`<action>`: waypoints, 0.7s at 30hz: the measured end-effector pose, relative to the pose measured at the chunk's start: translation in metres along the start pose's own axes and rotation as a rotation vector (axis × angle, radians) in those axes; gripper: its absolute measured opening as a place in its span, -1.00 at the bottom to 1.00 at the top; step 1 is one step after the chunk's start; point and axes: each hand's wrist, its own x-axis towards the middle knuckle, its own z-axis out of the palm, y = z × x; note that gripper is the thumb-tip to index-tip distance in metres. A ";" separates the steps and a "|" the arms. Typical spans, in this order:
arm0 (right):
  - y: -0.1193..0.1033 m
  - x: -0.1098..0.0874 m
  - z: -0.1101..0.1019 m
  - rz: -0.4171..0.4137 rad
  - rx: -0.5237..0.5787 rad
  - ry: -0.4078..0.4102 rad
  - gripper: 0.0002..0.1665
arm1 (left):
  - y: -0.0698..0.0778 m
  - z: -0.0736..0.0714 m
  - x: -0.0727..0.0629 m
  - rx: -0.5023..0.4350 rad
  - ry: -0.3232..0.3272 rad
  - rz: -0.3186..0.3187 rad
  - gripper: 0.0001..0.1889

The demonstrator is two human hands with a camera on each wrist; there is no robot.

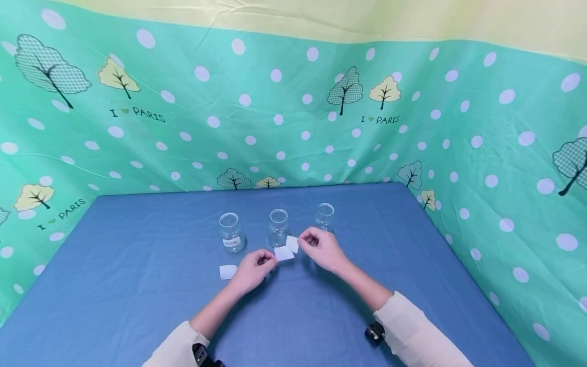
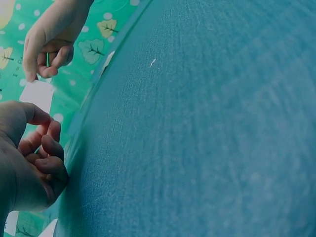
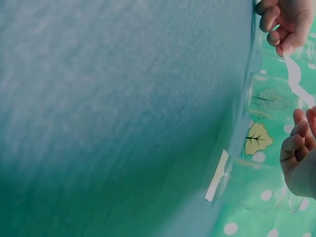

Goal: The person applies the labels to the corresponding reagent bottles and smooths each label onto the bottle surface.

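Between thumb and finger, my left hand (image 1: 254, 270) pinches a small white paper piece (image 1: 284, 254). Another white paper piece (image 1: 292, 244) is pinched at its edge by my right hand (image 1: 323, 249). The two pieces meet or overlap at their corners, in front of the middle glass jar (image 1: 278, 229); I cannot tell if they are joined. Left of it stands a glass jar (image 1: 231, 227) bearing a white label (image 1: 231, 242) with small, unreadable writing. The right glass jar (image 1: 325, 214) is partly hidden behind my right hand.
A further white paper piece (image 1: 227, 272) lies on the blue tablecloth (image 1: 137, 285), left of my left hand. In the right wrist view a white slip (image 3: 216, 176) lies by a jar's base. A green dotted curtain (image 1: 257, 117) hangs behind the table and along its right side.
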 end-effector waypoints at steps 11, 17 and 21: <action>0.004 0.001 -0.005 0.028 -0.028 0.041 -0.94 | 0.000 0.002 0.002 0.063 -0.024 0.000 -0.92; 0.006 0.001 -0.005 0.032 -0.026 0.049 -0.94 | 0.002 0.003 0.003 0.097 -0.047 -0.025 -0.91; 0.006 0.000 -0.005 0.032 -0.027 0.058 -0.94 | 0.005 0.004 0.002 0.126 -0.065 -0.040 -0.91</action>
